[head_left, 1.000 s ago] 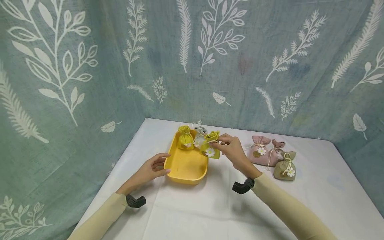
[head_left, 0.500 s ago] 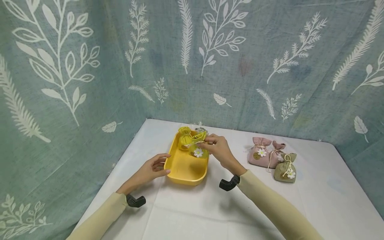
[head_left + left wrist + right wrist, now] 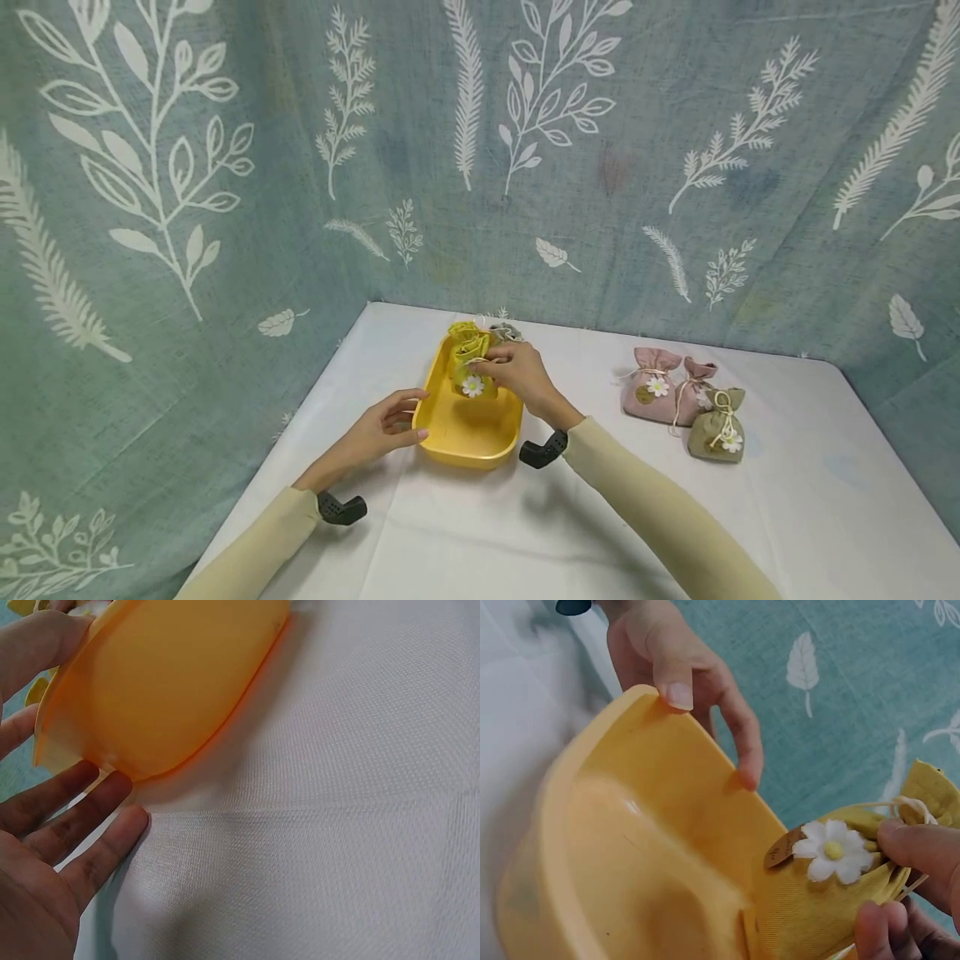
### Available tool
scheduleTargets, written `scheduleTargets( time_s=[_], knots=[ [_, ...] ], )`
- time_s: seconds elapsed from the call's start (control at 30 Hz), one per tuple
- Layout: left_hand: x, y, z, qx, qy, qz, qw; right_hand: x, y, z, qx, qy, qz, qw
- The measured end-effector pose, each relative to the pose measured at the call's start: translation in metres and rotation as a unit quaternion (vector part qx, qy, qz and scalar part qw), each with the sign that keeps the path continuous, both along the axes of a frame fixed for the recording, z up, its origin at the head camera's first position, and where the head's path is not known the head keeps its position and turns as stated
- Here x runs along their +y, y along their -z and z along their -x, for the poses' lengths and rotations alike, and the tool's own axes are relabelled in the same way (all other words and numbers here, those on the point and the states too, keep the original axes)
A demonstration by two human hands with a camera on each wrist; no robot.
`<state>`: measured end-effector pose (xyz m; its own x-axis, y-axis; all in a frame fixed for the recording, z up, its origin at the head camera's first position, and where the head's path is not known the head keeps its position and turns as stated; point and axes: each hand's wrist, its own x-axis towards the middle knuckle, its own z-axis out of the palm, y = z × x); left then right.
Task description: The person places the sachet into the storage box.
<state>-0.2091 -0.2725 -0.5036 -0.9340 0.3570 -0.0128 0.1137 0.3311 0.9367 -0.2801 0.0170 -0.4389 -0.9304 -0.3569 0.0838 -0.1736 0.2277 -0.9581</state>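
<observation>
The little yellow bag (image 3: 471,372) is made of soft cloth, so it probably squishes and weighs very little. It has a white daisy (image 3: 832,860) on the front and a thin string (image 3: 900,806) tied round its neck. The tied neck looks like the best place to take hold, because the cloth bunches there and will not slip.

The right hand (image 3: 521,377) pinches the bag just there, fingers (image 3: 922,855) close together at the top. The bag is inside the yellow tray (image 3: 465,429), near the far end, next to another yellow bag (image 3: 463,332).

The left hand (image 3: 375,433) holds the tray's near left edge. Its thumb (image 3: 673,679) hooks over the rim and its fingers (image 3: 90,817) lie loosely spread against the outside wall.

Two pink bags (image 3: 663,392) and a green bag (image 3: 717,429) sit well apart on the white table (image 3: 810,500).
</observation>
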Motion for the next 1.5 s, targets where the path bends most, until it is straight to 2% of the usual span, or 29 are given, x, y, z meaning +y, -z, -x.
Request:
scheduleTargets(
  time_s=[0.4,0.7,0.9,1.13,1.27,1.5],
  knots=[
    [0.001,-0.002,-0.001,-0.011,-0.006,0.002,0.9999,-0.022,0.014,0.012,-0.040,0.005,-0.001,0.999],
    [0.003,-0.001,-0.002,-0.011,-0.009,0.000,0.9999,-0.007,0.008,0.011,-0.056,0.005,0.018,0.998],
    [0.002,-0.001,0.000,-0.012,-0.008,0.002,0.9999,0.026,0.000,0.006,-0.043,0.007,0.003,0.999],
    [0.002,-0.002,0.000,-0.022,-0.014,0.012,0.9996,0.082,-0.010,-0.002,-0.026,0.025,-0.016,0.999],
    [0.002,-0.003,-0.001,-0.029,-0.016,0.015,0.9994,0.117,-0.010,-0.012,-0.026,0.041,-0.028,0.998],
    [0.002,-0.003,-0.001,-0.020,-0.008,0.016,0.9996,0.176,-0.011,-0.032,-0.023,0.061,-0.062,0.996]
  ],
)
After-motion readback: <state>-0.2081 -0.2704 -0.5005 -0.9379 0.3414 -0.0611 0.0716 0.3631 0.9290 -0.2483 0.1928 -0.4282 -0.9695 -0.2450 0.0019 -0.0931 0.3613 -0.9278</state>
